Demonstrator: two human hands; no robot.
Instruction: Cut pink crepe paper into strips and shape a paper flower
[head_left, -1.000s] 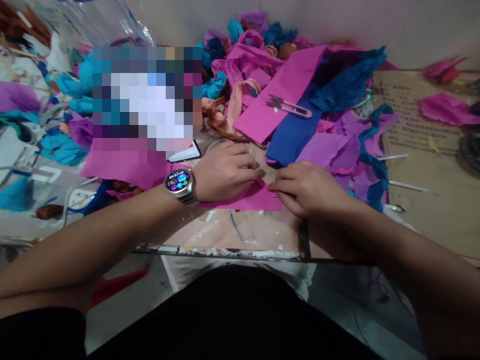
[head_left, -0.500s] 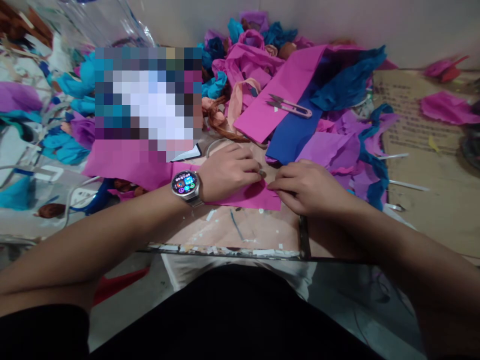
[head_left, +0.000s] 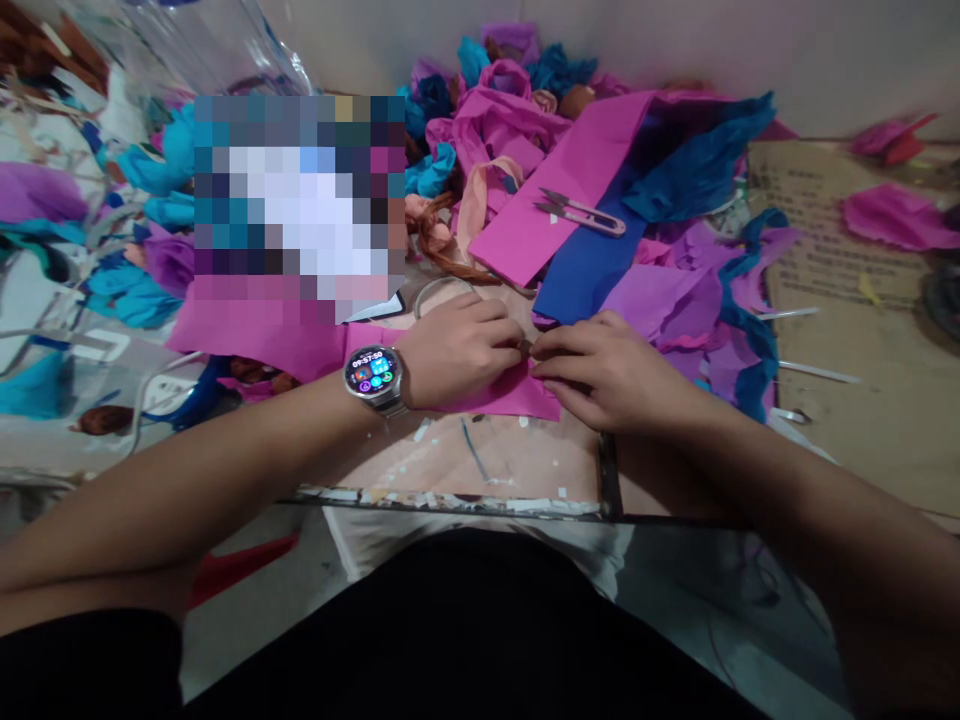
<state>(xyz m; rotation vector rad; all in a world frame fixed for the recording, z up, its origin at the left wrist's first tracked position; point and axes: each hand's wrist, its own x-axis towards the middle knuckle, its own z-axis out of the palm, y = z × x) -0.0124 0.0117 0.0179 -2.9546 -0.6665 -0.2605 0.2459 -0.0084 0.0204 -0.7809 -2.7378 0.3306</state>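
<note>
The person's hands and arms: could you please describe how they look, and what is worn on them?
The left hand and the right hand wear no gloves. On the left wrist is a round watch with a silver-coloured case, a lit dark screen reading 09:57:50 and colourful icons. A black sleeve covers the upper left arm; the right forearm is bare.

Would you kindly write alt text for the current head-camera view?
A person's left hand and right hand, close together, handle a pink sheet on a table. Beyond them, snips lie across a pink strip and a blue strip amid crumpled paper.
</note>
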